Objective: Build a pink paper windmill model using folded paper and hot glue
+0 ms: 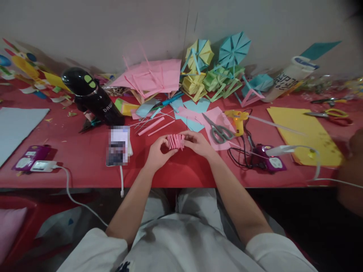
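Left hand (157, 152) and right hand (197, 143) pinch pleated pink paper (176, 141) in their grip.
From the paper at clock centre: some fingers are hidden, the phone (118, 146) at nine has a blurred screen, scissors (216, 129) lie toward two, bare surface (178, 173) reaches the edge at six.

Our left forearm (133, 202) and our right forearm (236, 192) extend from the lower part of the frame and lean inward. Near the centre, our left hand (158, 153) and our right hand (199, 142) face each other, the right slightly higher. Both make a pinch with bent fingers.
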{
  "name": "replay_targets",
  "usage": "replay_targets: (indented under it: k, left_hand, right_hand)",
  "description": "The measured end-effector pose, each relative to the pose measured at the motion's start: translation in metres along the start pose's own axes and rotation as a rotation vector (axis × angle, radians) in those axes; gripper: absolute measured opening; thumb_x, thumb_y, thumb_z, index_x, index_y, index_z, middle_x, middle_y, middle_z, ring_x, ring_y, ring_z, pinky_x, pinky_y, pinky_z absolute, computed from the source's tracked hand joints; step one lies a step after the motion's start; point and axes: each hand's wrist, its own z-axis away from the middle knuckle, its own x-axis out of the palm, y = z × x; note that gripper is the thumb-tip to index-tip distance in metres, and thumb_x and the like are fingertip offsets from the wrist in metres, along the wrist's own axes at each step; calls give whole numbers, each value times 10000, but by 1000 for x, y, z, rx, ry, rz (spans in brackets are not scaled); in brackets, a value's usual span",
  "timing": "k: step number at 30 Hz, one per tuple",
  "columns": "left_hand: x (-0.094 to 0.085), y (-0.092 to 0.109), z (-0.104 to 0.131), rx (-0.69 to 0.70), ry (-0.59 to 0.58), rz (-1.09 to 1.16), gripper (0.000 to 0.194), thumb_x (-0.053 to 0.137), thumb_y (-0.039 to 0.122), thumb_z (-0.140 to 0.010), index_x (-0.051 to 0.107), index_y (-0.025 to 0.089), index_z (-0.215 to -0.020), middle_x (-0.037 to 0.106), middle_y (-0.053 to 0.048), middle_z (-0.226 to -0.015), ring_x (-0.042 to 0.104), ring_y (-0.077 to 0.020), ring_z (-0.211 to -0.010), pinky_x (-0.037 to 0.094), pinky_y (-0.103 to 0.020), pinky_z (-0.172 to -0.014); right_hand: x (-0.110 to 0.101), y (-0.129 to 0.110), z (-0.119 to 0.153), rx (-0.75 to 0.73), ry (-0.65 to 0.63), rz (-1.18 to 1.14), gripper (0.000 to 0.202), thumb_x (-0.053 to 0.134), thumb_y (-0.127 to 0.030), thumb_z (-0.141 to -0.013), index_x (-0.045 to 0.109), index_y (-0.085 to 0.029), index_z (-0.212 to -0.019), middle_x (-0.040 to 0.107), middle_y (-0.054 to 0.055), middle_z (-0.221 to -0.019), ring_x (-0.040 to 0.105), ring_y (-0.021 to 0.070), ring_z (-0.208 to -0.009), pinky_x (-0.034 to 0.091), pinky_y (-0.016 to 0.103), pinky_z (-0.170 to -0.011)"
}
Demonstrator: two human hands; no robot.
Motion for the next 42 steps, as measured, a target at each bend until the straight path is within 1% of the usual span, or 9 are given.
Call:
replay_targets:
  k: [2, 6, 8, 12, 21, 26, 30, 37, 42]
  left_hand:
    - [2, -3, 1, -14, 12, 36, 351, 789, 326, -730, 498, 216, -893, 660, -95, -1156, 648, -238, -1063, 518, -395, -898]
    - [2, -3, 3, -14, -11, 76, 692, 819, 318, -700, 442, 242, -1275, 595, -122, -1276, 639, -243, -1105, 525, -397, -923]
    - [1, -1, 2, -3, -59, 40, 733, 808, 320, -715, 432, 249, -1340, 573, -134, -1325, 624, -263, -1147, 515, -424, -960]
    - [-1, 4, 0, 35, -96, -58, 645, 813, 302, -700, 521, 234, -1271, 607, -114, -1290, 596, -287, -1197, 471, -464, -1034]
    - [0, 5, 0, 4, -64, -79, 586, 841, 349, -667, 566, 211, -1165, 667, -75, -1174, 647, -259, -1091, 513, -418, -969]
    - [-1, 5, 0, 25, -63, -97, 596, 837, 361, -687, 574, 215, -1201, 664, -83, -1226, 633, -263, -1149, 501, -426, -1013]
    - [0, 5, -1, 24, -65, -99, 575, 826, 361, -699, 580, 215, -1197, 668, -87, -1231, 634, -267, -1157, 506, -428, -1013]
    - [4, 2, 0, -26, -48, -129, 602, 841, 371, -668, 574, 200, -1180, 692, -71, -1108, 681, -231, -986, 560, -370, -875]
    - [3, 3, 0, -17, -59, -131, 575, 837, 393, -682, 578, 199, -1158, 693, -64, -1062, 677, -212, -924, 557, -344, -826]
  right_hand:
    - [2, 1, 1, 10, -37, -70, 257, 672, -356, -797, 665, -223, -1017, 644, 7, -788, 589, 147, -694, 493, 303, -664]
    - [3, -1, 4, 59, -111, -173, 292, 622, -388, -836, 631, -238, -1086, 612, -16, -714, 578, 138, -630, 478, 281, -599]
    - [3, -2, 5, 59, -120, -170, 292, 612, -389, -852, 622, -243, -1105, 601, -23, -701, 560, 130, -602, 468, 275, -582]
    - [3, 0, 7, 5, -99, -133, 276, 615, -367, -863, 619, -231, -1102, 603, -18, -729, 544, 119, -596, 477, 282, -607]
    - [-4, 3, 10, 64, -105, -51, 285, 562, -345, -886, 581, -219, -1141, 644, 7, -794, 582, 126, -633, 499, 276, -614]
    - [-12, 7, 12, -80, 95, 248, 245, 597, -265, -840, 676, -233, -1070, 648, 87, -1137, 622, 201, -956, 521, 343, -760]
    - [-16, -7, 12, -180, 183, 326, 201, 609, -274, -850, 703, -232, -1023, 629, 93, -1163, 612, 184, -905, 509, 336, -742]
    - [-9, -51, 2, -228, -136, 398, 108, 631, -233, -841, 712, -201, -905, 582, 32, -909, 525, 129, -736, 449, 292, -693]
    - [2, -68, -6, -175, -225, 630, 106, 614, -138, -792, 683, -189, -855, 565, 25, -876, 532, 152, -809, 410, 282, -714]
